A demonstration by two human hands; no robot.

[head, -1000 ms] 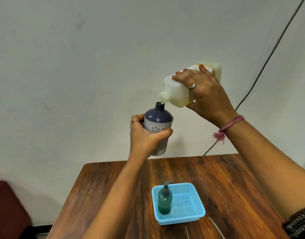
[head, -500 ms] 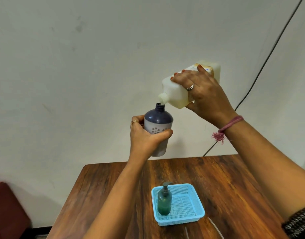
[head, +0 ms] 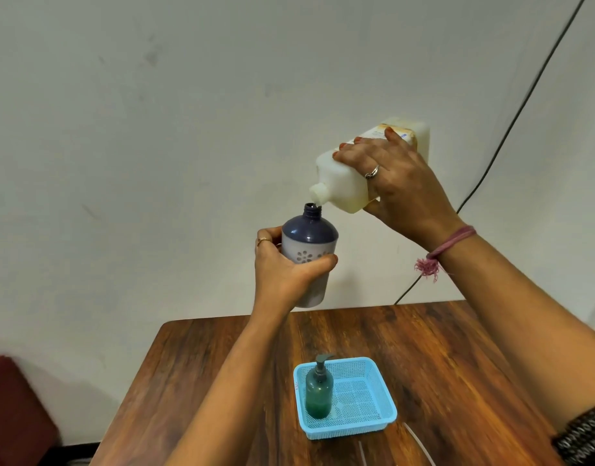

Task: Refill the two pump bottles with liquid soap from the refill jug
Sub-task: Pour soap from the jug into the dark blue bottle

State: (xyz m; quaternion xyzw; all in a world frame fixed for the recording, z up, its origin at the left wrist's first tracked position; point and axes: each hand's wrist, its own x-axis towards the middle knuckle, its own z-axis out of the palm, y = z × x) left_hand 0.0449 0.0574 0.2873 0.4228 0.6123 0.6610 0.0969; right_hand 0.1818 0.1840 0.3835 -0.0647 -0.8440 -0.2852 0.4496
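While the wooden table (head: 440,364) lies below, the right hand (head: 400,183) grips the tilted white refill jug (head: 343,183) above it, spout just over the open neck of the purple-topped bottle (head: 309,237) clasped upright in the left hand (head: 282,270). On the table, a green pump bottle (head: 319,391) stands in a blue basket (head: 373,422).
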